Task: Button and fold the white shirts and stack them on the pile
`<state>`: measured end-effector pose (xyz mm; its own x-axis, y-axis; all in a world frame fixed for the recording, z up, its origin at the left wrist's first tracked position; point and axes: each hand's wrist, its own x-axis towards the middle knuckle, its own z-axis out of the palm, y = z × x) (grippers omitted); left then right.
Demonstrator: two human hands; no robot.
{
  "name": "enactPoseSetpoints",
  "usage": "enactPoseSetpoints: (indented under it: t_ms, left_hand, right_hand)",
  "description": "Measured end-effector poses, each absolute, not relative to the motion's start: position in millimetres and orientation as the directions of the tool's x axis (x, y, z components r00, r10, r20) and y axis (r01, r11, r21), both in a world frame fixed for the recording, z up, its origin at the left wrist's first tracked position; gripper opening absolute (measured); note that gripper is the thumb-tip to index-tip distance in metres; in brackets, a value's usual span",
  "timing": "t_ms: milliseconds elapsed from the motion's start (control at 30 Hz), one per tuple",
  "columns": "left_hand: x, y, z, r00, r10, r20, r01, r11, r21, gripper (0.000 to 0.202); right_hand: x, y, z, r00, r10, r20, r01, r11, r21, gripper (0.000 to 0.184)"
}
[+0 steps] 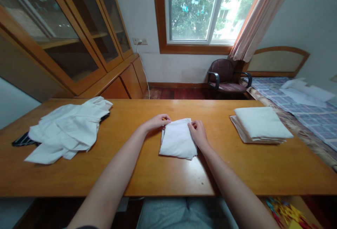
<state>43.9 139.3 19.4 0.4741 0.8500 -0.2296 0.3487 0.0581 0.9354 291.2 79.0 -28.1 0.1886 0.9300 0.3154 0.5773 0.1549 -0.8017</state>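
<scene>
A white cloth, folded into a small rough square, lies on the wooden table in front of me. My left hand pinches its far left corner between thumb and fingers. At the far right corner, my right hand grips the cloth's edge with curled fingers. The layers look slightly uneven along the near and left edges. To the right rests a neat stack of folded white cloths. On the left side, a loose heap of crumpled white cloth covers part of a dark striped fabric.
The wooden table spans the view. Beyond it stand a glass-door cabinet, an office chair and a bed. Below the table's right front edge, an open box or drawer holds colourful items.
</scene>
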Motion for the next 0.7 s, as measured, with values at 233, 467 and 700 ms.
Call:
enactPoseSetpoints:
  t_ms: [233,467,700]
  left_hand:
    - [29,140,20,0.503,0.786,-0.359,0.351,0.194,0.916,0.044]
    - [23,126,16,0.493,0.805,-0.329,0.108,0.319,0.942,0.04]
    - [18,126,5,0.421,0.862,-0.284,0.118,0.258,0.959,0.044]
  right_hand:
    - [288,77,-24,0.157,0.94,0.304,0.581,0.161,-0.798,0.017]
    - [283,71,-16,0.115,0.943,0.313,0.718,0.139,-0.682,0.016]
    - [275,67,-7,0.046,0.938,0.344,0.855,0.141,-0.499,0.02]
